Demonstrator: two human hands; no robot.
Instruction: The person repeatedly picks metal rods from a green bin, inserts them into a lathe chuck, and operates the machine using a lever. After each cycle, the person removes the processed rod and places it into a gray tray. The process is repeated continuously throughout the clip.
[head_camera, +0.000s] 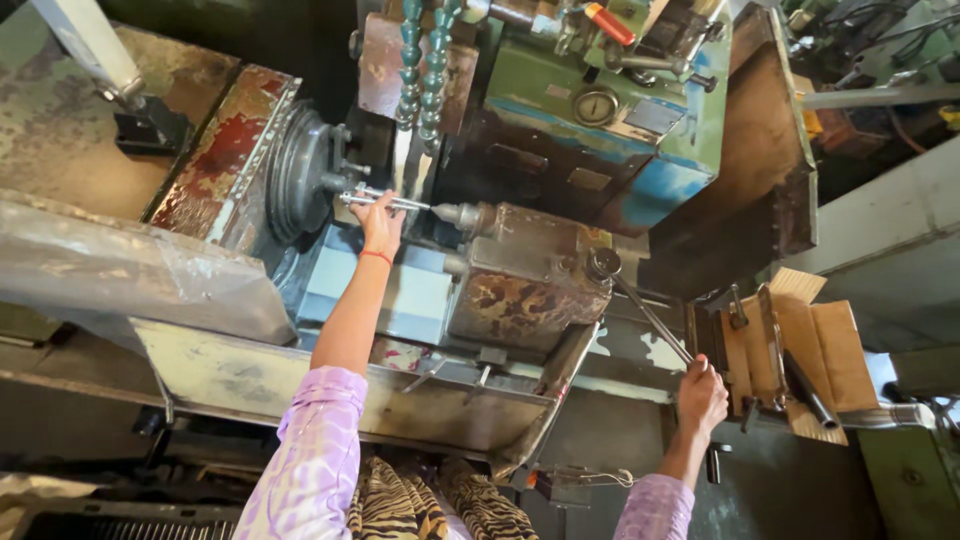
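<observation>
My left hand (380, 226) reaches forward and grips a thin shiny metal rod (395, 202) that lies between the lathe's round chuck (300, 172) on the left and the pointed centre (455, 213) of the tailstock (525, 272) on the right. A red thread circles that wrist. My right hand (701, 395) is closed around the end of a long metal lever handle (650, 318) that rises to a round hub on the tailstock. Both sleeves are pale purple.
A green and blue machine housing (640, 130) with a round gauge stands behind the tailstock. Segmented teal coolant hoses (425, 70) hang above the rod. A plastic-covered guard (110, 265) sits at left. Cardboard pieces (830, 345) and a dark tool lie at right.
</observation>
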